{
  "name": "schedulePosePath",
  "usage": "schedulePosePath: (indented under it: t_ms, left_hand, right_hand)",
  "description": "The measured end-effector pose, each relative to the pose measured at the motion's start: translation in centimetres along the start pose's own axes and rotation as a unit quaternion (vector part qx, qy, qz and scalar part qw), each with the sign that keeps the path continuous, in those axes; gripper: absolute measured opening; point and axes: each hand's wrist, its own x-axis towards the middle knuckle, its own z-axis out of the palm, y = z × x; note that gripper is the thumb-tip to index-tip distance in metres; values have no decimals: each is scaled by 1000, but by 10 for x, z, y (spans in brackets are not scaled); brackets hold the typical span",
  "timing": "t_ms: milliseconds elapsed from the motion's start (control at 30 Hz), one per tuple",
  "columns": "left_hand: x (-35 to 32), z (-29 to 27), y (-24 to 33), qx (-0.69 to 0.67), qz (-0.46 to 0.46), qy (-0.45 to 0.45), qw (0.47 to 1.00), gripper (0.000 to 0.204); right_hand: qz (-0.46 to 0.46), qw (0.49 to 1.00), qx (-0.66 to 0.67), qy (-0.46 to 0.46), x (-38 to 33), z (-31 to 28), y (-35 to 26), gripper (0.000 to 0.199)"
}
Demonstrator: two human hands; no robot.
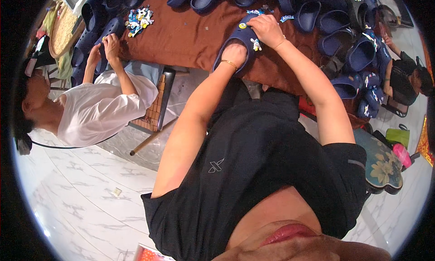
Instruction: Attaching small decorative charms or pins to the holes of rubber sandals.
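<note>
A navy blue foam clog (pixel 239 33) stands toe-away on the brown-covered table in front of me. My left hand (pixel 236 53) reaches into its foot opening, so the fingers are hidden. Over the right side of the toe, my right hand (pixel 268 30) is closed in a pinch; what its fingertips hold, if anything, cannot be made out. On the clog sits a round yellow-and-white charm (pixel 242 25). A white figure charm (pixel 256 44) lies at the clog's right side, below my right wrist. Just past my right fingers are small blue-and-white charms (pixel 255 11).
The brown cloth (pixel 181 39) covers the table. A blue lettered charm (pixel 286 19) and a charm pile (pixel 139 21) lie on it. More navy clogs (pixel 333 21) line the edges. At left, a co-worker in white (pixel 104 109) handles another clog; a person in black (pixel 404 80) sits far right.
</note>
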Motion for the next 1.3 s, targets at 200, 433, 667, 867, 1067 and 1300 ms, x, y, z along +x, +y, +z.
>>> schedulePosePath:
  t_ms: [200, 433, 667, 867, 1067, 1300]
  left_hand:
    - [-1, 0, 1, -7, -2, -6, 1000, 22]
    - [-3, -3, 5, -13, 8, 1, 1000, 22]
    - [-3, -6, 6, -12, -3, -6, 1000, 22]
    - [-2, -9, 6, -20, -11, -3, 1000, 21]
    - [-1, -9, 5, 9, -3, -47, 999, 24]
    - [-2, -5, 5, -10, 3, -24, 1000, 20]
  right_hand:
    - [-7, 990, 90, -108, 19, 5, 24, 10]
    - [165, 985, 60, 1, 16, 8, 37, 13]
    - [55, 995, -68, -48, 12, 4, 16, 14]
    - [43, 994, -27, -92, 11, -1, 4, 14]
    - [83, 994, 12, -73, 3, 4, -7, 14]
    - [123, 981, -118, -89, -6, -4, -33, 30]
